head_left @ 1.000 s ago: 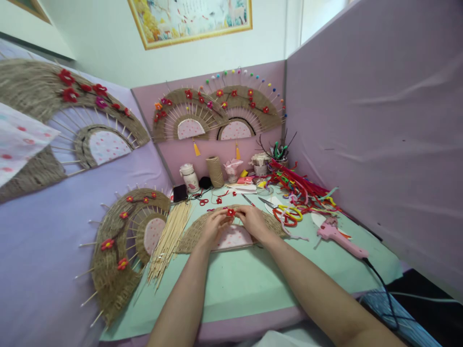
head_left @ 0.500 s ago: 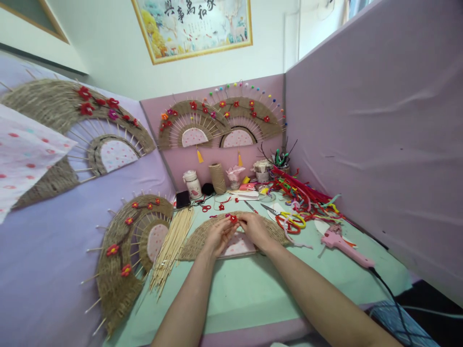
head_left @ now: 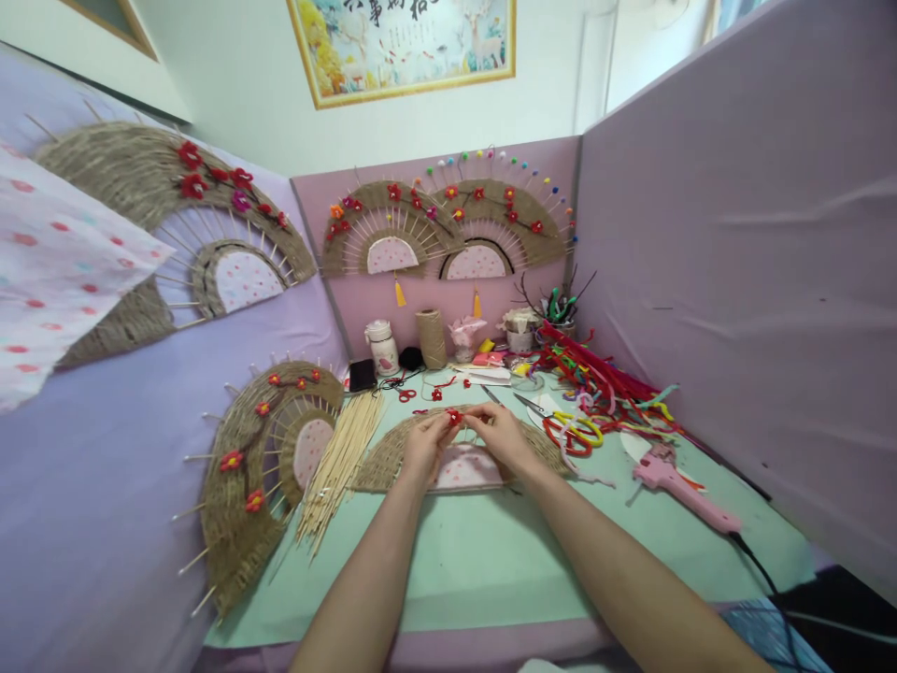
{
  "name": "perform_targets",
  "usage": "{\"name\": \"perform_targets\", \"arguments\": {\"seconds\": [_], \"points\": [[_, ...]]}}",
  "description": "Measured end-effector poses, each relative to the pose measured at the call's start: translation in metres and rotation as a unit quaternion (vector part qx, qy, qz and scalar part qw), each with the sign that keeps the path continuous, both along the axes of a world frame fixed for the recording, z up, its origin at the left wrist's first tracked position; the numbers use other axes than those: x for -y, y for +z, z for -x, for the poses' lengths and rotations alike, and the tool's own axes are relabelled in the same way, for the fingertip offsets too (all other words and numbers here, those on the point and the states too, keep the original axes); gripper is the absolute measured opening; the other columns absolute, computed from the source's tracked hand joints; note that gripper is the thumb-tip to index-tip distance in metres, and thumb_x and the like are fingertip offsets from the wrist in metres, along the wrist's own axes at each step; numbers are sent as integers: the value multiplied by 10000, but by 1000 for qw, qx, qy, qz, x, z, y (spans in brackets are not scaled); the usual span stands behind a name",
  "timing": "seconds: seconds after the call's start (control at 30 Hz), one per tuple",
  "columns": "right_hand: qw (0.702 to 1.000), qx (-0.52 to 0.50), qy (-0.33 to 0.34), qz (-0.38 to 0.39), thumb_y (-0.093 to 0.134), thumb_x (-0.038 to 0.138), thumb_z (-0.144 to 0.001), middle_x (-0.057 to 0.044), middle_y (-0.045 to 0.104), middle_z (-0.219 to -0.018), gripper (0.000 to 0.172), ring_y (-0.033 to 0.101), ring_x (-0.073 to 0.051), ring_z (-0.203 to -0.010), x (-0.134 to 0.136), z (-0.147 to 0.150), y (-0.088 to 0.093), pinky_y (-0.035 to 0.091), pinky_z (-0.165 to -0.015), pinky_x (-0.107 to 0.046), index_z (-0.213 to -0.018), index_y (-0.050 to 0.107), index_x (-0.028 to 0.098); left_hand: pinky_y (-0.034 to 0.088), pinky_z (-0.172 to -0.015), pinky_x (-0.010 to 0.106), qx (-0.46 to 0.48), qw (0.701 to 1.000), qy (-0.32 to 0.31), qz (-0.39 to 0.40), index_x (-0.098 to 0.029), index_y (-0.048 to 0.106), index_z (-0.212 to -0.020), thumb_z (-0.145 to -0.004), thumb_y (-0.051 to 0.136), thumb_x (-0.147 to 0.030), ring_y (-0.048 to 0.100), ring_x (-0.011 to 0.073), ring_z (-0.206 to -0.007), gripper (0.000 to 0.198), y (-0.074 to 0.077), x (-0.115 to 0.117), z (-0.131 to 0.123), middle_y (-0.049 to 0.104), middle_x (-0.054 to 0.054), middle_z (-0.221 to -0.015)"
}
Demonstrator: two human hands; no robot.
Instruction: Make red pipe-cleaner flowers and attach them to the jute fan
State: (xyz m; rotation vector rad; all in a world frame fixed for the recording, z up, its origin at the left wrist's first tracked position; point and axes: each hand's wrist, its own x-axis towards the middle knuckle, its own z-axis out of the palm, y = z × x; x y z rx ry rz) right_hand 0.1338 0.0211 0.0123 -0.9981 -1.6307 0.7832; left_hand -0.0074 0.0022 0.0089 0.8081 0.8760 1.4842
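Firstly, at the near edge, pale green cloth (head_left: pixel 483 570) covers the table, bare between the two forearms. To the right lies a pink glue gun (head_left: pixel 690 491), its black cord running off the table edge. To the left, a bundle of thin sticks (head_left: pixel 340 463) lies beside an upright twine fan (head_left: pixel 234 495) bearing red flowers. At centre, a second fan, the flat twine fan (head_left: pixel 385 458), rests on the cloth, with a dotted pink panel (head_left: pixel 468 467) along its straight side. Above this fan, the left hand (head_left: pixel 424 447) has its fingertips closed on a small red flower (head_left: pixel 454 418). The right hand (head_left: pixel 503 437) has thumb and fingers drawn nearly together at the flower's right edge; whether they grip anything cannot be told. Just right of the fan lie scissors with yellow handles (head_left: pixel 585 430). Beyond stand a white jar (head_left: pixel 382 350) and a twine spool (head_left: pixel 431 338), with tangled pipe cleaners (head_left: pixel 603 374) to the right. Farthest off, a framed picture (head_left: pixel 413 51) hangs on the wall.
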Motion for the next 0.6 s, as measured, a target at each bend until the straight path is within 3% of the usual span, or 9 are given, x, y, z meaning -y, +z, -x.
{"name": "perform_targets", "arguments": {"seconds": [0.2, 0.6], "points": [[998, -33, 28, 55, 605, 298, -683, -72, 695, -796, 195, 601, -177, -738, 6, 1, 5, 444, -722, -292, -758, 694, 141, 497, -805, 267, -16, 1000, 4, 2, -97, 697, -779, -586, 765, -230, 635, 141, -797, 244, -2, 1, -2, 695, 100, -863], [990, -80, 44, 105, 597, 287, -655, -69, 685, -728, 182, 594, -172, -698, 3, 5, -2, 445, -695, -283, -685, 680, 127, 520, -761, 247, -32, 999, 7, 24, -86, 704, -716, -582, 769, -237, 633, 129, -715, 212, -2, 1, -3, 697, 94, -783]]}}
